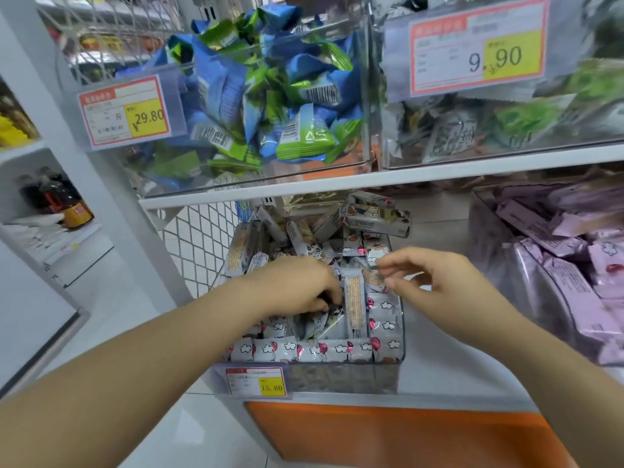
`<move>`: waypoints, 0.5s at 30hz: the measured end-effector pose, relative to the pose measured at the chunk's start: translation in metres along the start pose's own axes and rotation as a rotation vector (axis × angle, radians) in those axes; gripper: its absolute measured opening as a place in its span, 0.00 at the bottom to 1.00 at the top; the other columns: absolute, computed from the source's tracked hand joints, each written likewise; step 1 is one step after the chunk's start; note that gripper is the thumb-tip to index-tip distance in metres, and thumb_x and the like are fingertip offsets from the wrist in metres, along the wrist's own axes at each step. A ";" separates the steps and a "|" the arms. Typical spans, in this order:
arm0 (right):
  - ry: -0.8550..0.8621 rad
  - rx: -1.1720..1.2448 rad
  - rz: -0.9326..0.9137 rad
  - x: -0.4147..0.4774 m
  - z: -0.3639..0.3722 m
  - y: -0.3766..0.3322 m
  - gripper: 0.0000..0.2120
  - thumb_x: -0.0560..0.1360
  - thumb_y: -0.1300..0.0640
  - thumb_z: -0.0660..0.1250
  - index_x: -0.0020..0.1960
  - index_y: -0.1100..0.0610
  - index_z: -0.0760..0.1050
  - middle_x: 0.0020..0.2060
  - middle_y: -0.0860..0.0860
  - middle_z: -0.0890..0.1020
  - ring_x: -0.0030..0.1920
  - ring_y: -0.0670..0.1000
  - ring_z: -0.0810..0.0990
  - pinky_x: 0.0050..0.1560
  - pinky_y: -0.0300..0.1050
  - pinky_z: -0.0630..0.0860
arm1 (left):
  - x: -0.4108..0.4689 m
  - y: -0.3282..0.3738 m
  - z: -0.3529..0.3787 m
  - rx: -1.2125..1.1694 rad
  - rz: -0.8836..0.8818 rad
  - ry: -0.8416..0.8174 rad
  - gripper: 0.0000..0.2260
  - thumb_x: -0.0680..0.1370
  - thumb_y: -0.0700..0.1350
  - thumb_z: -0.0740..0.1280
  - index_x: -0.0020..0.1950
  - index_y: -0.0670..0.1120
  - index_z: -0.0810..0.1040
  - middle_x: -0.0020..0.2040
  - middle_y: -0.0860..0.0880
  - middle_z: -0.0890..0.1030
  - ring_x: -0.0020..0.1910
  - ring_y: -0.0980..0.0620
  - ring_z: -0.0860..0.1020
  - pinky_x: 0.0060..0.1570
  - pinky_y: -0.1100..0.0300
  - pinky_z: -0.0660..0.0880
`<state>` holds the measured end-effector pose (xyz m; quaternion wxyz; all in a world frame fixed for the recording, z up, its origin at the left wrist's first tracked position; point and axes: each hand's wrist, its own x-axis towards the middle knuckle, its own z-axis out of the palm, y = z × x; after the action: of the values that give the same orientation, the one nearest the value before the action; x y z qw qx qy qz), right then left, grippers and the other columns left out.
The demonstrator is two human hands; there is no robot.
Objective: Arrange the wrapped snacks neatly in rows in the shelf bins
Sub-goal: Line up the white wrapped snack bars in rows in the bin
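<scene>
Orange-label snack bar [354, 300] lies long-axis front-to-back in the clear bin [337, 378] between both hands — left hand [297, 285] nearer, fingers curled, grip hidden; right hand [435, 282] pinch unclear.

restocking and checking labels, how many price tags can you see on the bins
3. The 29.80 tag is on the upper left bin, the 9.90 tag on the upper right bin, the 15.80 tag on the front of the lower bin. Others may be hidden.
</scene>
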<state>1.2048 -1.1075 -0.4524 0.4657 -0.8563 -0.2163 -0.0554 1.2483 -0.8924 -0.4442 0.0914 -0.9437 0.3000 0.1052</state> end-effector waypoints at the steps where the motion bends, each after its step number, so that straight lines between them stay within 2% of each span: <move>1: -0.008 -0.005 -0.001 -0.001 0.000 0.001 0.12 0.74 0.61 0.68 0.48 0.43 0.77 0.43 0.38 0.81 0.44 0.34 0.77 0.45 0.25 0.72 | 0.005 -0.002 0.002 0.027 0.007 -0.033 0.13 0.77 0.46 0.67 0.61 0.55 0.78 0.59 0.55 0.77 0.55 0.53 0.76 0.48 0.59 0.72; 6: -0.022 -0.016 -0.017 -0.003 -0.001 0.003 0.11 0.74 0.61 0.68 0.49 0.45 0.77 0.42 0.37 0.80 0.42 0.30 0.76 0.43 0.22 0.69 | 0.018 -0.003 0.012 0.194 0.063 -0.101 0.14 0.76 0.47 0.68 0.61 0.53 0.78 0.58 0.52 0.77 0.57 0.51 0.76 0.43 0.60 0.68; 11: -0.017 -0.025 -0.011 -0.001 0.001 0.002 0.10 0.74 0.60 0.68 0.49 0.45 0.77 0.42 0.35 0.79 0.43 0.29 0.75 0.44 0.22 0.69 | 0.020 -0.004 0.015 0.237 0.057 -0.057 0.08 0.77 0.44 0.65 0.54 0.51 0.79 0.54 0.51 0.77 0.51 0.49 0.77 0.39 0.59 0.69; 15: -0.022 -0.024 -0.005 0.000 0.002 0.002 0.11 0.74 0.60 0.69 0.49 0.44 0.77 0.41 0.35 0.79 0.43 0.29 0.75 0.43 0.22 0.69 | 0.009 -0.017 0.007 0.092 -0.037 0.018 0.06 0.78 0.43 0.63 0.51 0.49 0.78 0.51 0.53 0.78 0.49 0.51 0.77 0.48 0.54 0.75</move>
<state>1.2053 -1.1072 -0.4550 0.4528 -0.8618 -0.2231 -0.0497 1.2644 -0.8823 -0.4511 0.1338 -0.9448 0.2880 0.0809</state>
